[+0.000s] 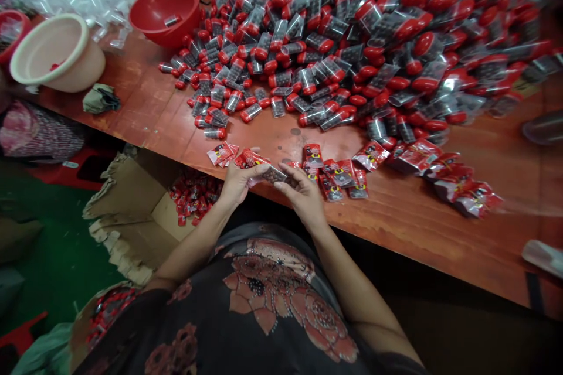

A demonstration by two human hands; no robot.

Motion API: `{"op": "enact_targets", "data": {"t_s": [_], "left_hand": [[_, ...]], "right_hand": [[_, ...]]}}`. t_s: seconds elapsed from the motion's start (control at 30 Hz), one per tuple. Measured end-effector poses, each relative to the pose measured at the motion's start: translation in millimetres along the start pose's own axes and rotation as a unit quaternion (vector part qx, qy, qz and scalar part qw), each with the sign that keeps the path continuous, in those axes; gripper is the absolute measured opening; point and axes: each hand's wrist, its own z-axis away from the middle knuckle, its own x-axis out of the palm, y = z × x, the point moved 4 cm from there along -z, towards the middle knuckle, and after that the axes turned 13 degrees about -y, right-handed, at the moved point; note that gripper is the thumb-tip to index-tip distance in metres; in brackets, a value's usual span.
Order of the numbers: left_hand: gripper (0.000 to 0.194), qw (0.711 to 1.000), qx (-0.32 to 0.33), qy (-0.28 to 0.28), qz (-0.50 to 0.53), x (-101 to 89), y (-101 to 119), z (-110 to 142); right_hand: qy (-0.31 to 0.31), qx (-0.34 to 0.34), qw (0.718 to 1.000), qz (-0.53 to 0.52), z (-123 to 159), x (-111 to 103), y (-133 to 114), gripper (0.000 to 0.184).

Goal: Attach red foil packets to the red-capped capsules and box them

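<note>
Near the table's front edge, my left hand (238, 184) is closed on one end of a small clear container with dark contents (273, 174). At its other end, the fingers of my right hand (305, 196) are closed on it too. A red printed packet (250, 158) shows just behind my left fingers; whether that hand also holds it, I cannot tell. Several small red printed packets (341, 173) lie on the table to the right of my right hand. Beyond both hands is a large heap of clear containers with red ends and dark contents (281, 79).
A red bowl (152, 17) and a cream tub (74, 67) stand at the back left, near a crumpled cloth (101, 98). Below the edge, a torn cardboard box (132, 211) holds red packets. More red packets (444, 173) lie in a row at right.
</note>
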Motion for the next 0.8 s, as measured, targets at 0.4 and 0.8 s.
{"op": "enact_targets", "data": {"t_s": [0.4, 0.8], "left_hand": [[0.050, 0.999, 0.008, 0.012, 0.033, 3.9, -10.9, -8.3], [0.041, 0.995, -0.059, -0.043, 0.062, 14.4, -34.9, -10.7]], "right_hand": [[0.056, 0.052, 0.983, -0.165, 0.3, -8.1, 8.9, 0.040], [0.120, 0.100, 0.979, -0.129, 11.2, -19.6, 19.9, 0.035]]}}
